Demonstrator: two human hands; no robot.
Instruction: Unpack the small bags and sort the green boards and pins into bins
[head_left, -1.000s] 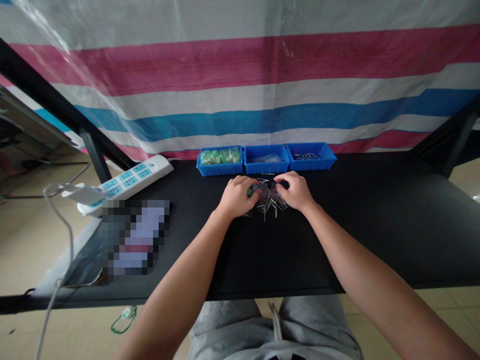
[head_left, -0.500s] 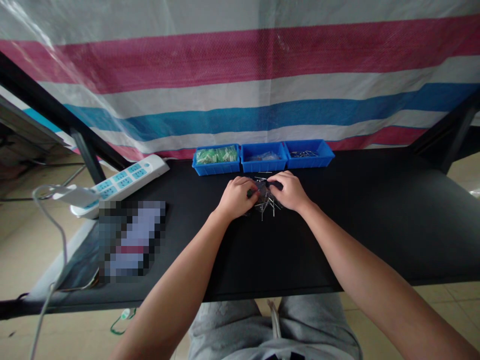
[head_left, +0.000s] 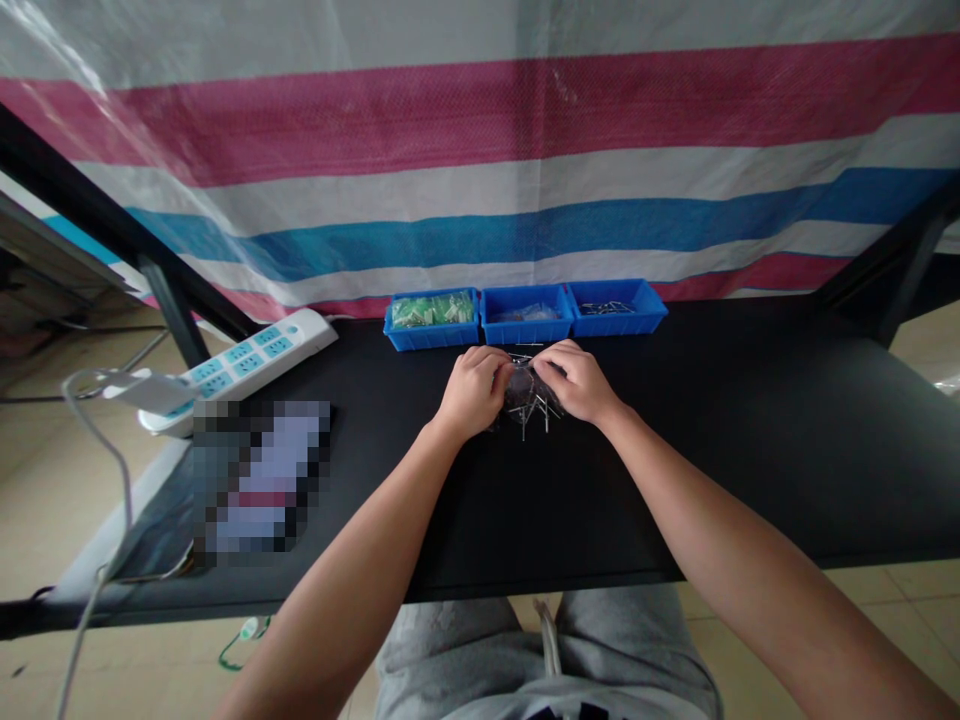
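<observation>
My left hand (head_left: 474,388) is closed, thumb and fingers pinched together, at the left of a small pile on the black table. Opposite it, my right hand (head_left: 576,380) is also closed in a pinch, its fingertips a short way from the left ones. Whatever the fingertips hold is too small or hidden to name. Between and just below the hands lies a clear plastic bag (head_left: 519,388) with thin metal pins (head_left: 546,418) strewn over and around it. A few more pins lie just beyond the fingertips.
Behind the hands stand three blue bins in a row: the left bin (head_left: 431,341) holds pale pieces in green wrapping, the middle bin (head_left: 527,332) clear bags, the right bin (head_left: 622,325) metal pins. A power strip (head_left: 247,362) and a blurred-out flat object (head_left: 274,480) lie left.
The green bit by my left thumb and the dark bit at my right fingertips no longer show. My left hand has shifted slightly up and its fingers have closed in.
</observation>
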